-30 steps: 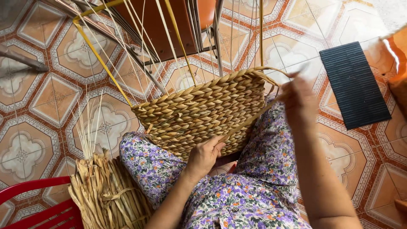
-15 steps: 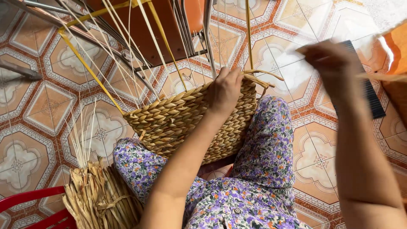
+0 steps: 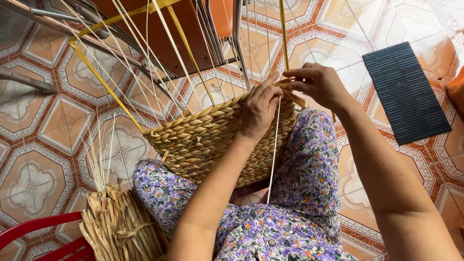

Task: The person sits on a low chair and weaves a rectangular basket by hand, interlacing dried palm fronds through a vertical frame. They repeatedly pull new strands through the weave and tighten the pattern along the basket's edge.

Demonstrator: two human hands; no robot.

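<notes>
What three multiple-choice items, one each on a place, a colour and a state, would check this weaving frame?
1. Where does the woven basket rest?
A. on the person's lap
B. on the red chair
C. on the dark mat

2. What colour is the ribbed mat on the tiled floor?
A. yellow
B. dark, near black
C. white

3. What is the left hand doing?
A. hanging free in the air
B. holding the bundle of dried fibre
C. pressing on the basket's rim

Answers:
1 A, the basket lies across the floral-clad legs.
2 B, the mat at the right reads dark against the orange tiles.
3 C, its fingers lie on the rim beside the right hand, which pinches a strand there; the fibre bundle stands untouched at lower left.
</notes>
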